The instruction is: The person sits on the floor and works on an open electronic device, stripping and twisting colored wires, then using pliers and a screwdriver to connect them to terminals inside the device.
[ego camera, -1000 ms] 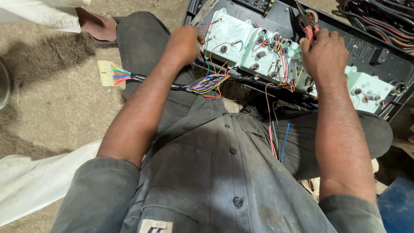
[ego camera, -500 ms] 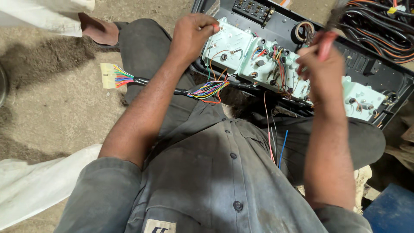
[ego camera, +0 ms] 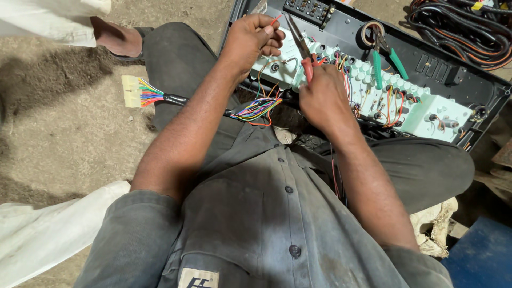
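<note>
Head view: I see the left hand (ego camera: 255, 41) closed, pinching a thin red wire (ego camera: 274, 21) above the pale green circuit board (ego camera: 373, 90) in the black panel housing (ego camera: 448, 58) on the lap. The right hand (ego camera: 324, 98) is clamped on the red-handled pliers (ego camera: 298, 42), tips up beside that wire. I judge the step is cutting or stripping the wire end; next needs jaws closed exactly on it w/o touching neighbour wires. Green-handled pliers (ego camera: 385, 61) lie on the housing.

Left hand (ego camera: 255, 40) pinches red wire (ego camera: 274, 20); right hand (ego camera: 324, 98) holds red-handled pliers (ego camera: 300, 45) over pale green circuit panel (ego camera: 421, 109).
</note>
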A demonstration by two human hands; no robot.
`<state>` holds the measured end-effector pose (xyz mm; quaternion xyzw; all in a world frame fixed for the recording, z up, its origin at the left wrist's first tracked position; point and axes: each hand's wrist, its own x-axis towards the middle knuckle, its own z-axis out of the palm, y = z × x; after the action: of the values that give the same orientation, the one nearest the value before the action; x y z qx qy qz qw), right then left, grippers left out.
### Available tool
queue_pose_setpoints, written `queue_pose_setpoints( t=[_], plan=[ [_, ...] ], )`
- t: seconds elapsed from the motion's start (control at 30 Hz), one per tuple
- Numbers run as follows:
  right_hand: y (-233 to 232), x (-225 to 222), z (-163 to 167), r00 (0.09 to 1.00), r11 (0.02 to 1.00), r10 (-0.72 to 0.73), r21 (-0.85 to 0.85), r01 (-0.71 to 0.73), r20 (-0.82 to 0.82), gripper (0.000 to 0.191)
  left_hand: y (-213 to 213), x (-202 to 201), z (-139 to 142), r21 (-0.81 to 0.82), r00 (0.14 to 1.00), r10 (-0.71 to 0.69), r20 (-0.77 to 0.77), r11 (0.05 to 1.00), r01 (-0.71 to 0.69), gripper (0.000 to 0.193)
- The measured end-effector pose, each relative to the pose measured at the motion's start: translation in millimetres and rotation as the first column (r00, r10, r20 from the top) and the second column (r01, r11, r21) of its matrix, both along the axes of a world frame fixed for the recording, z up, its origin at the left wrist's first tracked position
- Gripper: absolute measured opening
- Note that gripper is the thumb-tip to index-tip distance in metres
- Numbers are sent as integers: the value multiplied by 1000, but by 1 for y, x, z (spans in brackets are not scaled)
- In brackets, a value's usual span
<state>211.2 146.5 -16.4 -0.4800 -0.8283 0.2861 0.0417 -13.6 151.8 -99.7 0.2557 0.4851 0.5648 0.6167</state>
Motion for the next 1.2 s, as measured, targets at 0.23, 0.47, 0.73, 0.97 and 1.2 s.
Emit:
queue_pose_setpoints(
  t=[0.23,0.47,0.73,0.97,1.2],
  plan=[
    [-4,-18,-21,998,993,51,103,-55,43,35,-3,7,-1,16,981,-19,-195,1000,23,7],
    [-4,-25,-21,981,958,93,254,-135,173,29,-2,11,-6,42,976,-13,-216,999,23,4],
    [5,-32,-7,977,923,70,358,-140,203,27,-2,11,-2,50,945,0,-327,999,17,7],
    [12,-33,-9,972,953,72,271,-133,223,27,-3,4,0,99,867,-50,-496,989,114,14],
    [12,-32,-17,969,928,160,304,-214,190,36,-8,8,1,43,810,-37,-585,996,76,11]
  ],
)
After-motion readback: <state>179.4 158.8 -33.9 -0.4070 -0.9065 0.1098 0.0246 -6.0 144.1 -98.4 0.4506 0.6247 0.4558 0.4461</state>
